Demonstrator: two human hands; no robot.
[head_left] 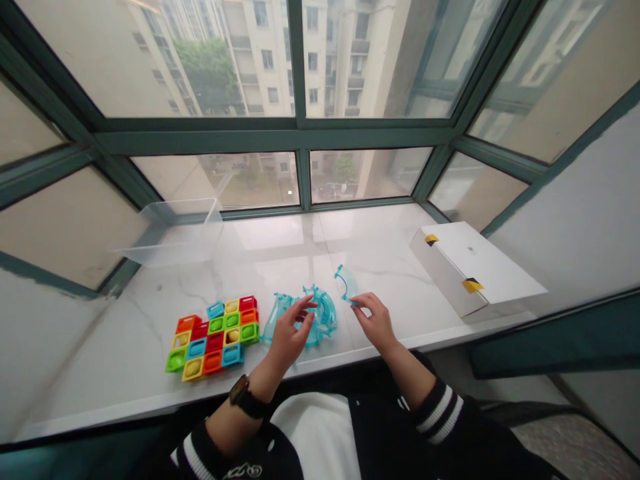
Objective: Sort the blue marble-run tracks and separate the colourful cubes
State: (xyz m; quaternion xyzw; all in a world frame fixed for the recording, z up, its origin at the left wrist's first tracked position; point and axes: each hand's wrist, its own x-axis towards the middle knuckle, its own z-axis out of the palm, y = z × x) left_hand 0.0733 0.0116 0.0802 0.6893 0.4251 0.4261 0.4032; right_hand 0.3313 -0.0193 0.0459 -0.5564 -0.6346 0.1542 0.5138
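My left hand grips a cluster of translucent blue curved plastic track pieces on the marble sill, its fingers curled over the top. My right hand pinches the lower end of a separate curved translucent blue piece, which stands tilted up from the sill. Just left of the cluster, a flat panel of joined square plastic blocks lies on the sill in red, orange, yellow, green and blue. Neither hand touches this panel. Part of the cluster is hidden under my left hand.
A transparent plastic bin stands at the sill's far left. A white box with yellow and black tape lies at the right. Green-framed window panes run along the sill's back and sides, and the near edge lies just beyond my forearms.
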